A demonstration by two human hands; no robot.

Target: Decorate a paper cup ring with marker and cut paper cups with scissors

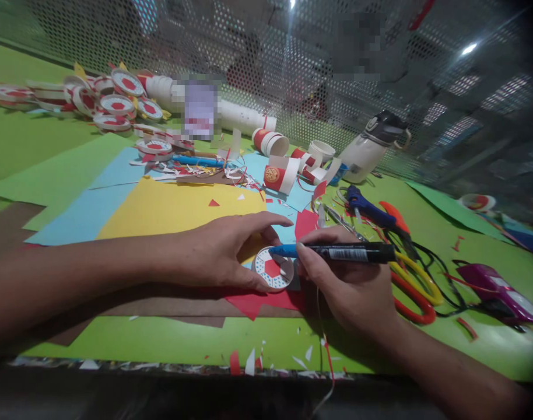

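A round white paper disc (263,279) with a red centre and blue dots lies low on the coloured paper. My left hand (223,248) curves around its left side, thumb and fingers gripping its rim. Between the fingers of my right hand (336,280) is a marker (349,252) with a black barrel and a blue front end. The marker points left, and its tip meets the top of the disc. Under the disc are red paper (253,303) and yellow paper (170,204).
Several finished-looking discs (118,105) are piled at the back left. Paper cups (280,174) and a bottle (367,149) stand behind the work. To the right lie orange-and-yellow scissors (417,312), a blue glue gun (367,207) and a purple device (498,291). A perforated metal screen (249,58) rises behind.
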